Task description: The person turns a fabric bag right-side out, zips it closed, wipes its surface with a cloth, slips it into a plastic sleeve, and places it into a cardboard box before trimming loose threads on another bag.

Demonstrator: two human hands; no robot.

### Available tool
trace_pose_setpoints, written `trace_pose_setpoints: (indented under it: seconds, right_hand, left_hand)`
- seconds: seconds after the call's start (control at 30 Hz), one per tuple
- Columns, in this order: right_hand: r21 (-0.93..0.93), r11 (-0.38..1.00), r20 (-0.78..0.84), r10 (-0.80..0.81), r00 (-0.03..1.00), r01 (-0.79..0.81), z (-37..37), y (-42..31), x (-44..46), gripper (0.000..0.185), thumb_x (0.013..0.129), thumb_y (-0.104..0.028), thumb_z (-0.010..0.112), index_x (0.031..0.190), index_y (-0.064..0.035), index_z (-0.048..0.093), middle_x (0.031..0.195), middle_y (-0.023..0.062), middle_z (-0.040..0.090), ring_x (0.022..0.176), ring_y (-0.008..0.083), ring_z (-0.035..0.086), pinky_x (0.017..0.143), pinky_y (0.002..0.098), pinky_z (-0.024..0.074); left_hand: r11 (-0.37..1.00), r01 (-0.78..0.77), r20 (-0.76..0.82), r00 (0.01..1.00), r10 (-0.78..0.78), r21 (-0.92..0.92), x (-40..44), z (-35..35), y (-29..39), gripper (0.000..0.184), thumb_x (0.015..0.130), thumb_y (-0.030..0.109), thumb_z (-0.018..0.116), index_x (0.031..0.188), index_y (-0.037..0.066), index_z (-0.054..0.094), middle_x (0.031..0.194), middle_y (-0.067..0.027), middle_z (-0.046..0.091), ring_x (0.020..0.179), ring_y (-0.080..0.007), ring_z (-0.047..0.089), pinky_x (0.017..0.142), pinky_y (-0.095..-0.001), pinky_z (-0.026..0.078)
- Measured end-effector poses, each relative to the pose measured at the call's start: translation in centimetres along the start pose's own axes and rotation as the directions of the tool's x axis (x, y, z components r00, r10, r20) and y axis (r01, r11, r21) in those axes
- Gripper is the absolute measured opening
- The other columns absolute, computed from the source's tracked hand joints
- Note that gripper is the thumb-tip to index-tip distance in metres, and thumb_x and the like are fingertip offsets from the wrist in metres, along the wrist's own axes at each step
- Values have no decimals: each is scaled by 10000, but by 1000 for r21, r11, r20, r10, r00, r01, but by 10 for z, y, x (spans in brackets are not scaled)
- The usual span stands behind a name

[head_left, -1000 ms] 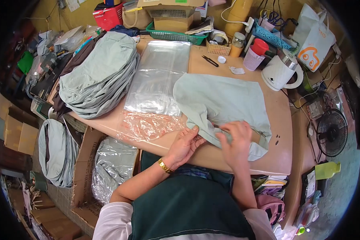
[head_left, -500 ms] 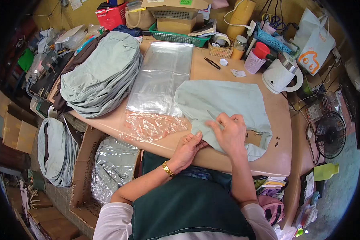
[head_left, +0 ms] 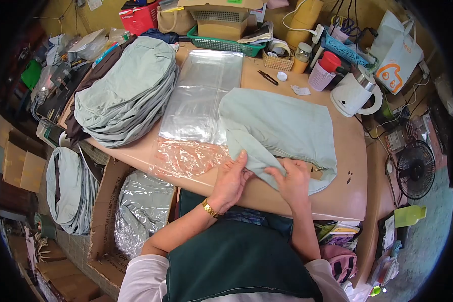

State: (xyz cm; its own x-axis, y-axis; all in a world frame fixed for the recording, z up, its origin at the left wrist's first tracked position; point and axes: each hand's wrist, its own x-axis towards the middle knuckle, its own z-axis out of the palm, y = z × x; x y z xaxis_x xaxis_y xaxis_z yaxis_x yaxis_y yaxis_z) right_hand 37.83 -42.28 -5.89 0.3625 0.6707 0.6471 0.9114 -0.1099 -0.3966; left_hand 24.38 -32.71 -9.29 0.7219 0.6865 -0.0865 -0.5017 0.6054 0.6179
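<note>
Open carton (head_left: 102, 216) w/ plastic-wrapped cloth (head_left: 143, 206); L hand (head_left: 231, 180) & R hand (head_left: 294, 179), fingers closed, grip pale cloth (head_left: 287, 118) on tan tbl (head_left: 350, 146); rm fan (head_left: 416, 169).

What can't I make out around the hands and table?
All in the head view:
- Underside of the pale green cloth between left hand and right hand: hidden by its upper layer.
- Contents of the white kettle: opaque walls.
- Print on the white paper slip: too small.
- Brown cardboard box's bottom: under plastic-wrapped cloth.
</note>
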Motion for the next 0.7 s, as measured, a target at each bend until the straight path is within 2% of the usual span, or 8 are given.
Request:
trace_pose_setpoints:
  seconds: [0.07, 0.13, 0.23, 0.3, 0.33, 0.4, 0.47, 0.7]
  right_hand:
    - [59, 994, 167, 76, 983, -87, -6, 15, -9, 294, 787, -247, 770, 686, -59, 566, 499, 90, 459, 506, 314, 483, 657, 384, 436]
    - [80, 993, 144, 74, 987, -86, -5, 19, -8, 309, 795, -249, 766, 666, -59, 558, 491, 95, 447, 491, 320, 459, 659, 384, 435]
    - [81, 994, 106, 65, 992, -74, -3, 16, 2, 312, 799, -246, 763, 657, -57, 559, 497, 105, 452, 501, 325, 456, 662, 386, 435]
    - [64, 996, 97, 53, 994, -60, -4, 8, 9, 299, 794, -242, 765, 668, -55, 568, 511, 109, 470, 524, 324, 477, 663, 388, 436]
    - [109, 993, 89, 24, 996, -33, -5, 2, 12, 294, 788, -245, 767, 675, -53, 574, 529, 114, 488, 556, 326, 496, 670, 392, 437]
    - [157, 987, 75, 3, 997, -15, -7, 1, 9, 290, 782, -247, 769, 682, -50, 581, 547, 119, 505, 588, 327, 515, 677, 396, 439]
    - [93, 989, 259, 84, 962, -111, -20, 15, 0, 286, 776, -270, 770, 702, -49, 604, 578, 124, 531, 645, 323, 539, 648, 405, 439]
    - [19, 995, 192, 92, 977, -97, -20, 53, -24, 238, 815, -267, 732, 723, -65, 647, 568, 114, 525, 612, 315, 521, 569, 426, 423]
  left_hand:
    - [1000, 17, -33, 999, -18, -20, 5, -8, -3, 287, 1012, 286, 509, 1119, 33, 592, 1092, -73, 670, 1004, -159, 654, 894, -307, 537]
    - [999, 36, -62, 997, -38, -36, 6, -11, 0, 297, 1012, 289, 507, 1139, 30, 581, 1109, -80, 667, 1007, -167, 655, 911, -315, 536]
    - [991, 99, 62, 994, -94, -88, 4, -9, 0, 347, 1013, 312, 498, 1201, 25, 551, 1173, -98, 639, 1059, -176, 634, 933, -324, 530]
    - [972, 96, 88, 989, -117, 213, 0, -6, -11, 394, 1017, 335, 479, 1256, 24, 521, 1224, -99, 610, 1122, -180, 602, 926, -341, 538]
    - [972, 95, 86, 990, -116, 214, 0, -7, -9, 394, 1017, 335, 479, 1256, 24, 521, 1224, -99, 610, 1122, -180, 602, 926, -341, 538]
    - [987, 163, -3, 987, -163, 8, 1, -11, 0, 420, 1020, 345, 464, 1292, 26, 495, 1250, -86, 594, 1166, -173, 573, 887, -336, 559]
    - [992, 128, 0, 992, -128, -18, 3, -14, 12, 420, 1023, 341, 457, 1302, 28, 484, 1261, -82, 589, 1148, -170, 586, 869, -327, 566]
    - [997, 22, -121, 992, -31, -76, 4, -25, 12, 391, 1012, 300, 496, 1301, 37, 483, 1238, -96, 597, 1027, -163, 641, 830, -297, 578]
